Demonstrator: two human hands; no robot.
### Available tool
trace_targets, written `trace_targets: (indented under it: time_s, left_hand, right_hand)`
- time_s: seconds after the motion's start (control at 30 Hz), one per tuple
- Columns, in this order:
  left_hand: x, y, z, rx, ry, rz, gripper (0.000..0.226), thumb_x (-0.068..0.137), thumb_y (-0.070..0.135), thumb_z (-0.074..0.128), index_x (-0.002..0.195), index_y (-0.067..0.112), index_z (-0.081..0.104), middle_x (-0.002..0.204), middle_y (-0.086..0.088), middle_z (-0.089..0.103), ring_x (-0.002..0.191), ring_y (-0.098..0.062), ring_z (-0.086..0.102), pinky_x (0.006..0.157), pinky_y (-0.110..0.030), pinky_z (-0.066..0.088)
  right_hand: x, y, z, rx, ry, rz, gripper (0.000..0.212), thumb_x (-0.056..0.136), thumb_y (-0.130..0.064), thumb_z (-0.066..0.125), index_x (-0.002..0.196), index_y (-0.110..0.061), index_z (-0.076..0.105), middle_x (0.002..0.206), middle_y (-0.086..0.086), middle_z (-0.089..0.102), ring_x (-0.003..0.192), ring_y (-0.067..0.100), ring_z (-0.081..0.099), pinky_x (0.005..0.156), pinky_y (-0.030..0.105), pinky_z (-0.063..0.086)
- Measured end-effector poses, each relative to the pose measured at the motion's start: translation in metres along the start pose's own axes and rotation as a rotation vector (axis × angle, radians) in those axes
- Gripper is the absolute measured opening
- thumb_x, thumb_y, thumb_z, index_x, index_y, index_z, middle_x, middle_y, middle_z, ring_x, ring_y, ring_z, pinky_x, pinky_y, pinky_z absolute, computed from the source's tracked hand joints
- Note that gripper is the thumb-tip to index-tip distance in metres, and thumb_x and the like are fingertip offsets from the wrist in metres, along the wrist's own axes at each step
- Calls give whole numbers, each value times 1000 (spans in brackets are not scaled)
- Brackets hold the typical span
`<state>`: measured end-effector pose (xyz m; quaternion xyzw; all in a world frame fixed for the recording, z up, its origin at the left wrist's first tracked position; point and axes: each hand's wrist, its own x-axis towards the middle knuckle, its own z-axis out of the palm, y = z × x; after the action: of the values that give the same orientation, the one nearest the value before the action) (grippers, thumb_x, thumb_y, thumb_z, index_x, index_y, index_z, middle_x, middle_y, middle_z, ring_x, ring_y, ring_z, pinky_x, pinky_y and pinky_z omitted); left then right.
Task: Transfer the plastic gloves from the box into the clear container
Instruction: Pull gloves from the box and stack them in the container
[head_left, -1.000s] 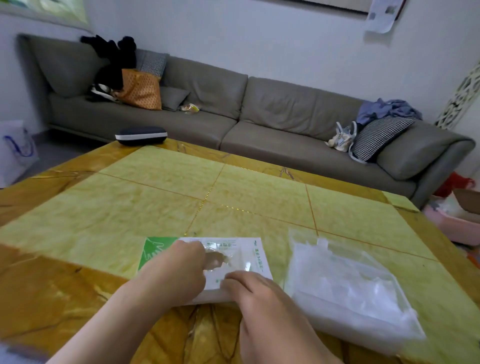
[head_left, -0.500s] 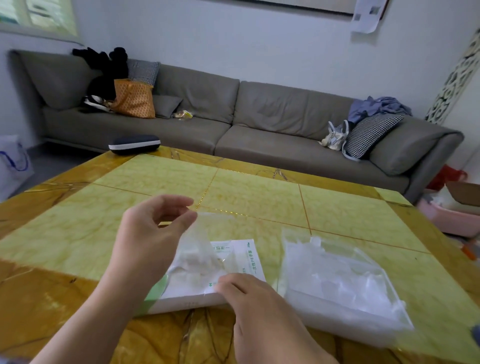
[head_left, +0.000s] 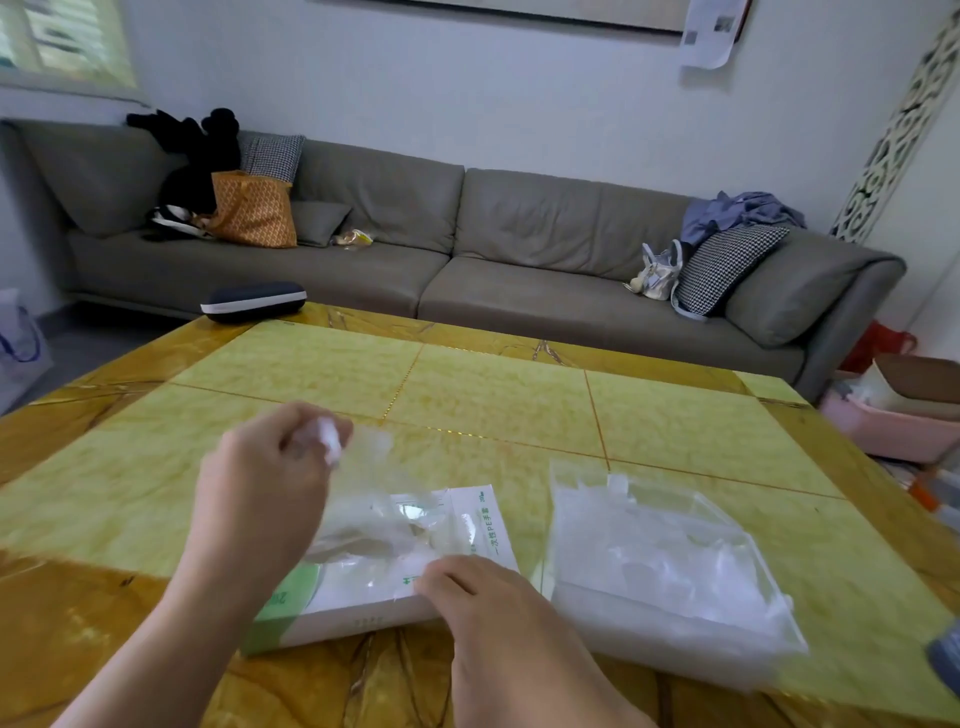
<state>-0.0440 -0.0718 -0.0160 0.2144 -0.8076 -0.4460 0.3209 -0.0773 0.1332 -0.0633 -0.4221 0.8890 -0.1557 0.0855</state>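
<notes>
A flat white and green glove box (head_left: 467, 525) lies near the front edge of the table. My left hand (head_left: 260, 483) is raised above the box and pinches a thin clear plastic glove (head_left: 363, 467) that trails down to the box opening. My right hand (head_left: 467, 592) presses on the box's near right corner with fingers curled over its edge. To the right of the box sits the clear container (head_left: 769, 639), holding several crumpled clear gloves (head_left: 649, 561).
The yellow and amber stone table (head_left: 493, 395) stretches ahead. A dark glasses case (head_left: 253, 302) lies at its far left corner. A grey sofa (head_left: 441, 249) with bags and cushions runs behind. A pink bin (head_left: 883, 431) stands at the right.
My left hand has gone from reaching into the box to lifting a clear glove up and out of it. My right hand has stayed on the box corner.
</notes>
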Motion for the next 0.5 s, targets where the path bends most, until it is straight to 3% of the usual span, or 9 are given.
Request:
trace_targets:
  time_s: [0.07,0.13,0.23,0.3,0.37,0.43,0.5]
  left_hand:
    - [1,7,-5,-240,76,-29,16,98,32,64,89,22,72,77,3,75,72,-21,69,64,-36,53]
    - [0,10,-5,-460,49,-129,27,96,35,65,90,11,72,78,-6,76,73,-24,72,76,-40,56]
    - [-4,14,1,-595,-16,-236,32,92,36,69,89,4,72,80,-13,76,75,-27,73,86,-46,58]
    - [-10,18,8,-646,-57,-275,36,92,36,68,94,1,70,83,-16,76,79,-30,75,83,-44,58]
    - [-18,24,15,-653,-97,-258,36,94,35,66,99,-1,68,84,-14,77,81,-28,77,81,-41,57]
    - [-28,30,23,-626,-133,-214,32,97,32,64,101,0,66,85,-10,79,81,-23,77,79,-39,56]
    - [-35,32,32,-632,-174,-199,33,96,30,65,99,-2,62,85,-10,79,82,-21,78,78,-38,54]
  right_hand:
    - [0,-1,-1,5,11,0,62,91,-4,50,148,-28,43,152,-20,34,141,13,34,101,20,26]
    - [-1,-2,1,16,20,2,59,91,-4,49,146,-26,44,152,-20,34,140,13,34,100,20,26]
    - [0,-2,1,74,32,44,52,93,-16,52,141,-32,45,148,-28,30,137,6,37,106,27,40]
    - [-3,-6,-7,223,70,91,54,91,-32,61,142,-41,46,146,-36,29,134,-9,38,111,24,40]
    - [-9,-14,-16,514,156,117,51,85,-46,73,133,-46,55,141,-37,43,129,-16,44,110,17,38]
    - [-10,-20,-21,812,212,123,46,81,-55,79,122,-39,65,128,-25,64,121,-8,58,105,22,45]
    - [-6,-16,-22,957,381,160,30,87,-44,79,102,-19,70,105,0,77,103,13,72,92,31,56]
